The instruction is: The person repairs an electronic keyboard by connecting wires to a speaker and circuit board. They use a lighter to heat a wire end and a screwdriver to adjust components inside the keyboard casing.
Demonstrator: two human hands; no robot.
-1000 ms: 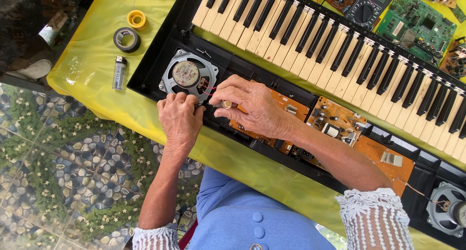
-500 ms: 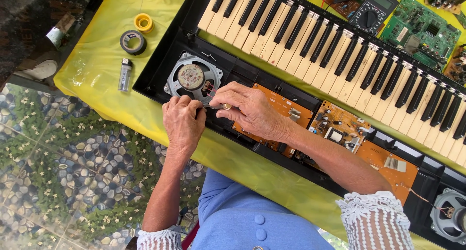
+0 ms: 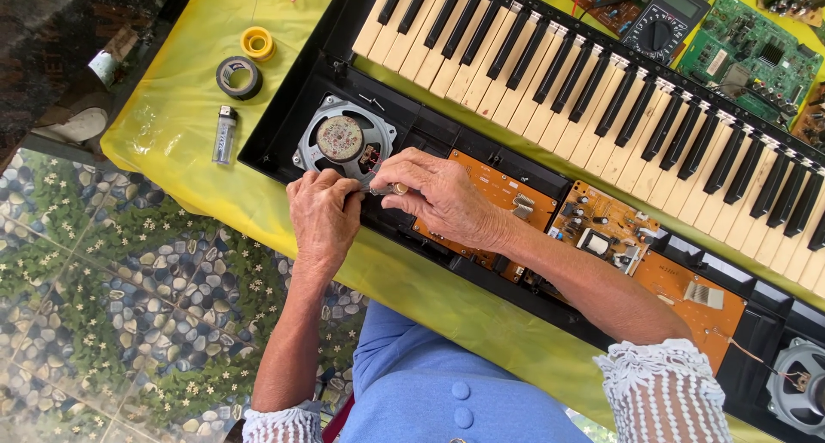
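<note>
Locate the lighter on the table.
Head view, left side: the lighter lies on the yellow tablecloth, just below the black tape roll and left of the opened keyboard's speaker.

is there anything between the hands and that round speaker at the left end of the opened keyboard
Nothing visible does. Both the left hand and the right hand sit at the lower right edge of the speaker, pinching a small metal part between their fingertips. The speaker face lies uncovered.
</note>
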